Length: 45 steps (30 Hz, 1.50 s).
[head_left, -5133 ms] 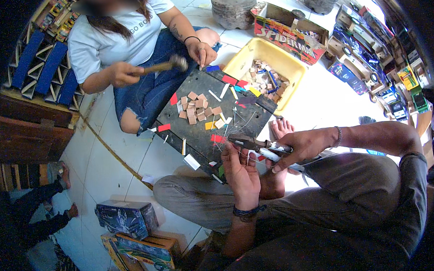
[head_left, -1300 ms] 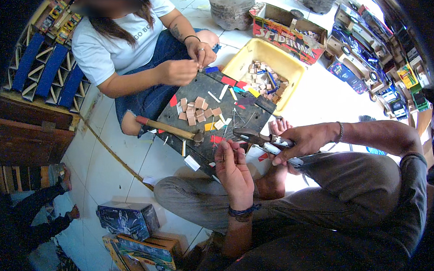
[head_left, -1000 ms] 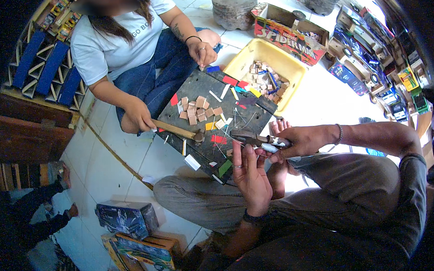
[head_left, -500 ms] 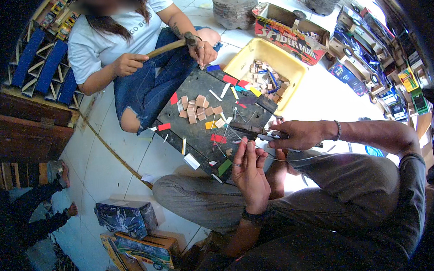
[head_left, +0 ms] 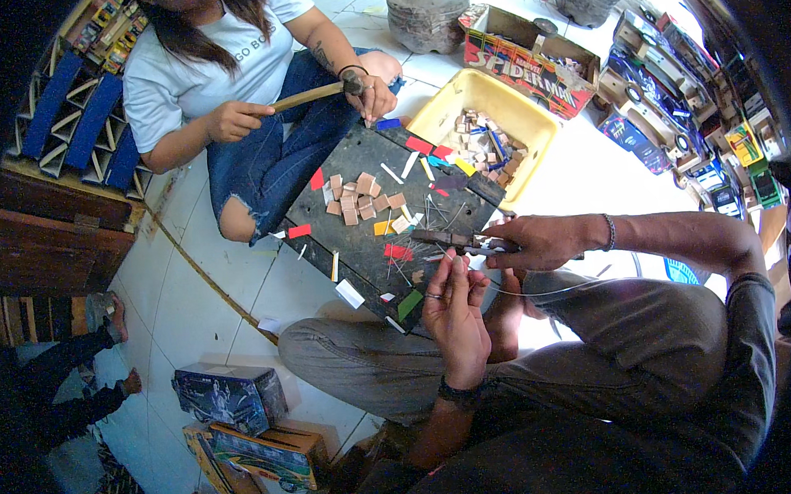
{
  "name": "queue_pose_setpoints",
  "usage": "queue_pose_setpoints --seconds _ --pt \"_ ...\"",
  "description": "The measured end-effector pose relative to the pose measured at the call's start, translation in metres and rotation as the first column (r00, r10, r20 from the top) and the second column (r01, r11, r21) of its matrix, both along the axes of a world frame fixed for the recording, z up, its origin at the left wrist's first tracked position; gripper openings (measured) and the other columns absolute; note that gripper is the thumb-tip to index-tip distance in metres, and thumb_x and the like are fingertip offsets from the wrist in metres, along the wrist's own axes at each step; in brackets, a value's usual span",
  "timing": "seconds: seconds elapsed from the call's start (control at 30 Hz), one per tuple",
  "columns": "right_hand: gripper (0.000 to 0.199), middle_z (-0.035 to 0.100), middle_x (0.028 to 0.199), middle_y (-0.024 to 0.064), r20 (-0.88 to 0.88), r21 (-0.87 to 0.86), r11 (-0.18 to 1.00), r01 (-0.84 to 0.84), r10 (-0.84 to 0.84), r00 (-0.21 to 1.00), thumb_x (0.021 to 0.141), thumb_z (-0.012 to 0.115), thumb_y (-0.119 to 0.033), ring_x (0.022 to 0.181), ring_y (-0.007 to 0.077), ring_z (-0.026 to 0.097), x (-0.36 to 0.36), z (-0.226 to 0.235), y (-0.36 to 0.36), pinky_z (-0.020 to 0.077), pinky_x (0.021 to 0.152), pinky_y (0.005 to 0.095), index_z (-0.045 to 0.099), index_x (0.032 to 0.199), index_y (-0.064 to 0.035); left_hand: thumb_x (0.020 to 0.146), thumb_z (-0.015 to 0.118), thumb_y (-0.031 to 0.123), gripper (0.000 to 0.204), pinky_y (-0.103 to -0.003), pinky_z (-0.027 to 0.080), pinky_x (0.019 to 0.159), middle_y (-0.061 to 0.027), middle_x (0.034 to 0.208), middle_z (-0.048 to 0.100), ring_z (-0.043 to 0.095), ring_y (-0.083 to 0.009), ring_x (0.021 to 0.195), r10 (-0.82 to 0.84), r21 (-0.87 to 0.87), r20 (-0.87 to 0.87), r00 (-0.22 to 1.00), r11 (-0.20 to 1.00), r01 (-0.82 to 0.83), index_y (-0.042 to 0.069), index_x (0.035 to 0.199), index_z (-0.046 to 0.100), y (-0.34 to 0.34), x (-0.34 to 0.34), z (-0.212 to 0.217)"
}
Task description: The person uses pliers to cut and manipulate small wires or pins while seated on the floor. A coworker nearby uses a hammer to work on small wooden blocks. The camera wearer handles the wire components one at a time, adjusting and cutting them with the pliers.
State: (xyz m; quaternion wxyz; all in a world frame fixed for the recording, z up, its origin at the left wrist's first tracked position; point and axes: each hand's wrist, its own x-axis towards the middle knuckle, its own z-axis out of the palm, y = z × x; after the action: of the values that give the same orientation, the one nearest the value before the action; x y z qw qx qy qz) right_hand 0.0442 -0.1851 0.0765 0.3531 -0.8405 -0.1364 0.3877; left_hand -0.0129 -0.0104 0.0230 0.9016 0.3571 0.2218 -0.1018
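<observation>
My right hand grips dark metal pliers by the handles, with their jaws over the near right side of a low black board. Just below the jaws, my left hand pinches a thin wire between thumb and fingertips. The wire's long tail curves off to the right, under my right hand. On the board near the pliers lie several straight wire pieces. Small wooden blocks are heaped at its middle, among red, yellow, white and green scraps.
Across the board sits a person with a hammer over its far corner. A yellow tub of wooden bits and a printed carton stand beyond. Toy vehicles line the right; boxed toys lie lower left, near another person's arm.
The pliers have shifted slightly up and left, their jaws turning a little. Across the board, the person's hammer head has moved slightly. My left hand stays nearly still.
</observation>
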Motion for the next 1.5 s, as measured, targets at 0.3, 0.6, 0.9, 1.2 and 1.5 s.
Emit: queue_pose_setpoints --seconds 0.3,0.6,0.9,1.2,1.5 --pt "0.050 0.067 0.097 0.0214 0.009 0.025 0.999 0.020 -0.020 1.000 0.096 0.053 -0.033 0.091 0.0315 0.066 -0.001 -0.007 -0.002 0.0525 0.079 0.0408 0.044 0.136 -0.0046 0.094 0.060 0.013 0.026 -0.025 0.053 0.074 -0.0076 0.109 0.061 0.059 -0.0093 0.079 -0.019 -0.012 -0.001 1.000 1.000 0.019 0.003 0.119 0.060 0.001 0.000 0.002" --pt "0.052 0.066 0.100 0.0235 0.006 0.012 1.000 0.027 -0.027 1.000 0.096 0.053 -0.034 0.094 0.0340 0.065 -0.001 -0.004 0.000 0.0523 0.081 0.0425 0.043 0.136 -0.0028 0.094 0.060 0.013 0.026 -0.025 0.052 0.074 -0.0073 0.109 0.061 0.058 -0.0093 0.080 -0.015 -0.003 0.012 1.000 1.000 0.015 0.004 0.119 0.061 0.001 0.000 0.000" --pt "0.051 0.066 0.102 0.0233 0.030 -0.075 0.997 0.020 -0.018 0.999 0.090 0.060 -0.042 0.097 0.0357 0.064 -0.001 -0.011 0.002 0.0507 0.084 0.0434 0.055 0.120 -0.0009 0.095 0.060 0.014 0.026 -0.026 0.052 0.075 -0.0073 0.109 0.061 0.058 -0.0099 0.081 -0.013 -0.011 0.018 1.000 1.000 0.013 0.004 0.119 0.060 0.000 -0.002 -0.003" --pt "0.046 0.068 0.087 0.0214 0.086 -0.125 0.991 -0.051 0.062 0.994 0.083 0.066 -0.042 0.084 0.0359 0.067 0.009 -0.038 0.013 0.0521 0.074 0.0456 0.062 0.103 -0.0010 0.096 0.058 0.016 0.033 -0.025 0.051 0.080 -0.0078 0.114 0.058 0.056 -0.0103 0.089 0.042 -0.041 -0.045 0.998 0.998 -0.043 0.003 0.126 0.054 -0.001 -0.010 -0.014" --pt "0.044 0.067 0.087 0.0230 0.214 -0.165 0.986 -0.028 0.064 0.975 0.084 0.066 -0.041 0.084 0.0392 0.066 0.004 -0.035 0.014 0.0528 0.073 0.0463 0.062 0.100 0.0003 0.095 0.059 0.014 0.030 -0.026 0.052 0.080 -0.0067 0.111 0.060 0.057 -0.0097 0.088 0.116 -0.060 -0.051 0.992 0.991 -0.119 0.002 0.123 0.054 -0.004 -0.010 -0.010"
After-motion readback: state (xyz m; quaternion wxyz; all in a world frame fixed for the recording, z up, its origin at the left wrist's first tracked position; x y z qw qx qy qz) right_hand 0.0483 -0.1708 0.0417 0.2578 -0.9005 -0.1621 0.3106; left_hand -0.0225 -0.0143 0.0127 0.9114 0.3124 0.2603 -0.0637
